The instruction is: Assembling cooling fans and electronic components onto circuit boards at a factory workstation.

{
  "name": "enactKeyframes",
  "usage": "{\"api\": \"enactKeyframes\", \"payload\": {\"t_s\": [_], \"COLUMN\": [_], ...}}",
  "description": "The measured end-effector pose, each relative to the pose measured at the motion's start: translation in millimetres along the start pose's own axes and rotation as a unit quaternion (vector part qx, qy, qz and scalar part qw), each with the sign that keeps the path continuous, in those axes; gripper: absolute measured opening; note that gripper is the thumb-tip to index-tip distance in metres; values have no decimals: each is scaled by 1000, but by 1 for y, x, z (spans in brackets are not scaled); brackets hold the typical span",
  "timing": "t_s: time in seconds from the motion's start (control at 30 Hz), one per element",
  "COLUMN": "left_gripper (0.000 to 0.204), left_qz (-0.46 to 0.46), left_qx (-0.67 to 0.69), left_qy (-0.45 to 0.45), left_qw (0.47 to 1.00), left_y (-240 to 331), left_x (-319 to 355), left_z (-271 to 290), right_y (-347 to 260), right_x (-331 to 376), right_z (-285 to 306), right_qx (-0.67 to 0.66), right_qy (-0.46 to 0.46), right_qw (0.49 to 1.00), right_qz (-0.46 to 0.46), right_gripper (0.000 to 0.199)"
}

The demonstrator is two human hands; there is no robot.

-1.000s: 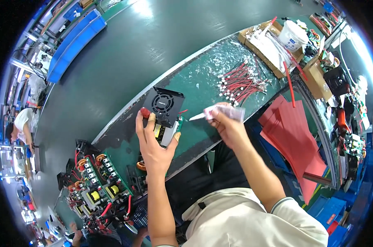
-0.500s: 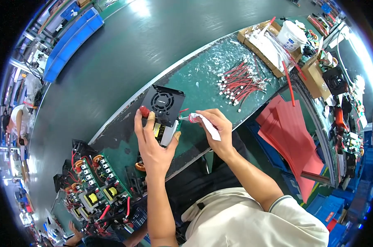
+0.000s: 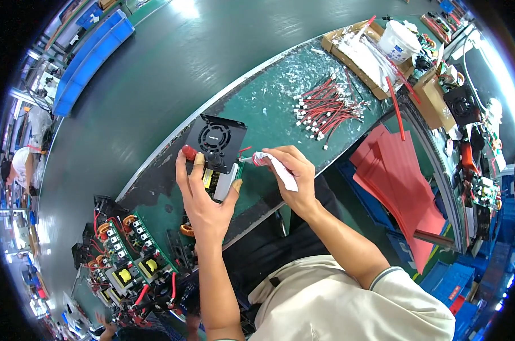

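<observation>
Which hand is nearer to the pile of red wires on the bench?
Right. The right hand, holding a white tube, is below and left of the wire pile; the left hand is farther left, gripping a black-panelled unit.

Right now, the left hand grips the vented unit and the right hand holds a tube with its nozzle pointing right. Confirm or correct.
Wrong direction: the head view shows the nozzle pointing left, toward the vented unit. The left hand grips it, and the right hand holds the tube.
</observation>
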State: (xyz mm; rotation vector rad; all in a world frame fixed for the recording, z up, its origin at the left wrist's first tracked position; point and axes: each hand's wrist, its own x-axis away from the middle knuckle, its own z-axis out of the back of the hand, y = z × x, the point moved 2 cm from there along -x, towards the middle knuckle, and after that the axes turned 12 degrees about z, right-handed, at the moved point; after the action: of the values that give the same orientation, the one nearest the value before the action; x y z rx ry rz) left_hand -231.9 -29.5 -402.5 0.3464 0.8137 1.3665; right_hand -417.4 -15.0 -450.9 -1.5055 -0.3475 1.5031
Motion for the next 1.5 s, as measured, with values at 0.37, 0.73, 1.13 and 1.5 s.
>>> {"api": "enactKeyframes", "payload": {"t_s": [0.37,0.73,1.13,1.5], "left_gripper": [79,79,86,41], "left_qz": [-4,1,7,-104], "left_qx": [1,-4,1,-171], "left_qy": [1,0,-34,-119], "left_qw": [1000,1000,999,973], "left_y": [-1,-1,1,37], "left_x": [-1,0,-4,-61], "left_z": [0,2,10,36], "right_y": [-2,-8,9,151], "right_x": [1,1,-16,-192], "right_z": [1,1,28,100], "right_qx": [10,30,-323,349], "right_qy": [-7,-17,64,-157], "right_qw": [1000,999,884,913], "right_qz": [12,35,-332,-138], "right_gripper": [26,29,16,33]}}
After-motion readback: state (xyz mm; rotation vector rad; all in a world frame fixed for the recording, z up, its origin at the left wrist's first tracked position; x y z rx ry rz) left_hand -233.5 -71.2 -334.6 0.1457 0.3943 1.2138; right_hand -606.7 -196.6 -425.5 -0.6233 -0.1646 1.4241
